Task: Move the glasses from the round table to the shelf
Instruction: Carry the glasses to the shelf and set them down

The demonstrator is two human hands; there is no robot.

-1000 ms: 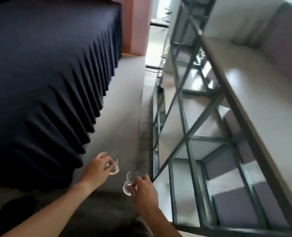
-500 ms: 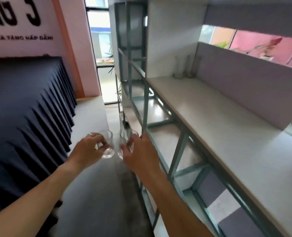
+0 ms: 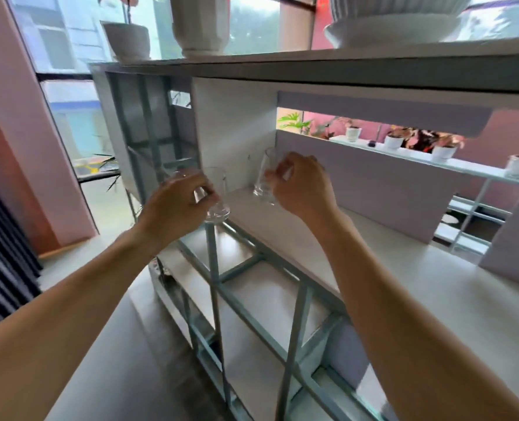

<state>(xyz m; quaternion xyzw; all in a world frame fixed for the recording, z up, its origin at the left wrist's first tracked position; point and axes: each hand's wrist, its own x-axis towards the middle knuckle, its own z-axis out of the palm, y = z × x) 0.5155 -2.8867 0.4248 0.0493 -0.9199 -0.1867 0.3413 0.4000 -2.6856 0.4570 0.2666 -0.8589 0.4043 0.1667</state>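
At the shelf's (image 3: 388,268) left end, your left hand (image 3: 176,205) grips a glass (image 3: 217,205), fingers wrapped round its side, base at the front edge, probably not yet set down. Your right hand (image 3: 300,186) clasps a second glass (image 3: 262,180) from the side, over the board near the back corner; whether it touches is unclear. Side grips likely keep the bases free for setting down. More glassware seems to stand in that corner, blurred. The upright post (image 3: 212,262) under the left glass and the board above (image 3: 343,71) limit clearance.
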